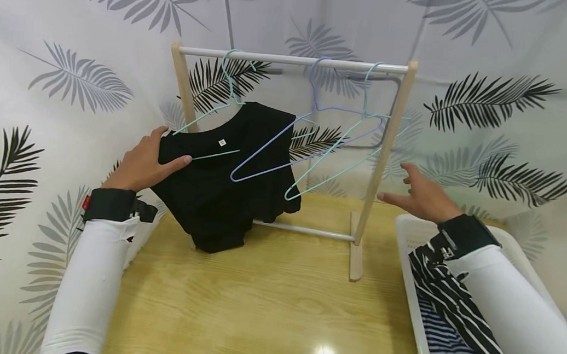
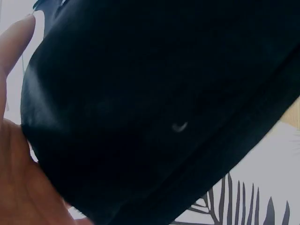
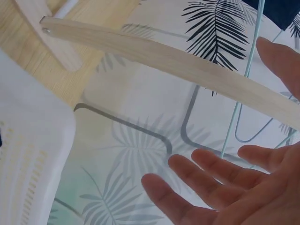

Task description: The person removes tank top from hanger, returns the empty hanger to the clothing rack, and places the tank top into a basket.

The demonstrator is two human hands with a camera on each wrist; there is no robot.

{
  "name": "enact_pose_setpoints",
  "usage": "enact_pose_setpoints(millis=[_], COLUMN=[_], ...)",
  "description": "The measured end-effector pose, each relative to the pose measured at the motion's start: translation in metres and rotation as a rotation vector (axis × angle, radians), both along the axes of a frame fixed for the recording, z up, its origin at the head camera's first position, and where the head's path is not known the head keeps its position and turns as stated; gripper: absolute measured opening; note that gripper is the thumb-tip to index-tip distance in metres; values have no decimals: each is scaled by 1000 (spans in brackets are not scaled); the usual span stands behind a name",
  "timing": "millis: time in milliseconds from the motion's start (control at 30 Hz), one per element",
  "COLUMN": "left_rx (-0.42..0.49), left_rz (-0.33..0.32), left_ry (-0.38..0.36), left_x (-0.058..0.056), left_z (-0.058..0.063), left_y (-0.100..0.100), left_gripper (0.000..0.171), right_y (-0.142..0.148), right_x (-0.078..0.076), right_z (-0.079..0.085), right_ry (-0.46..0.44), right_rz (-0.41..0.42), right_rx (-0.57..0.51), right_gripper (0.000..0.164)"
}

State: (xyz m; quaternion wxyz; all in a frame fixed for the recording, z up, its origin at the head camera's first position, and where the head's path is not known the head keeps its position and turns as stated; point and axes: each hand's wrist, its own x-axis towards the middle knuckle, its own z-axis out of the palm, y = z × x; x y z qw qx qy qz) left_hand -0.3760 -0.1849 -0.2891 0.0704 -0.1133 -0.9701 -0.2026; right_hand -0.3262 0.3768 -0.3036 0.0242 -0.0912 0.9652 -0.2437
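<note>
A black shirt with a white neck label hangs at the left of a small rack, on a teal hanger whose left arm shows outside the neckline. My left hand holds the shirt's left shoulder, thumb across the front and the other fingers partly hidden behind the cloth. In the left wrist view the black fabric fills most of the picture beside the thumb. My right hand holds nothing, its fingers spread in the air right of the rack's right post.
A purple hanger and another teal hanger hang on the white rail, right of the shirt. At the right stands a white basket with striped clothes. A leaf-patterned curtain backs the wooden table.
</note>
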Motion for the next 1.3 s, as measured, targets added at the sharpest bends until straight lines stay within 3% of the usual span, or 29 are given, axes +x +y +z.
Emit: enact_pose_setpoints(millis=[300, 600, 767, 1000, 1167, 1300], left_rx=[-1, 22, 40, 58, 72, 72], left_rz=[14, 6, -28, -54, -85, -103], left_ry=[36, 32, 5, 15, 89, 200], left_x=[-2, -3, -6, -10, -15, -21], left_z=[2, 17, 21, 16, 13, 12], left_y=[7, 25, 36, 44, 48, 52], left_gripper=[99, 95, 95, 89, 71, 50], right_y=[-10, -18, -22, -29, -30, -27], right_x=[-8, -15, -20, -24, -27, -29], right_z=[10, 15, 12, 10, 11, 10], right_ry=[18, 51, 78, 102, 132, 164], right_rz=[-4, -19, -18, -16, -11, -8], right_rx=[-86, -135, -169, -228, -233, -243], right_gripper=[97, 95, 86, 67, 56, 48])
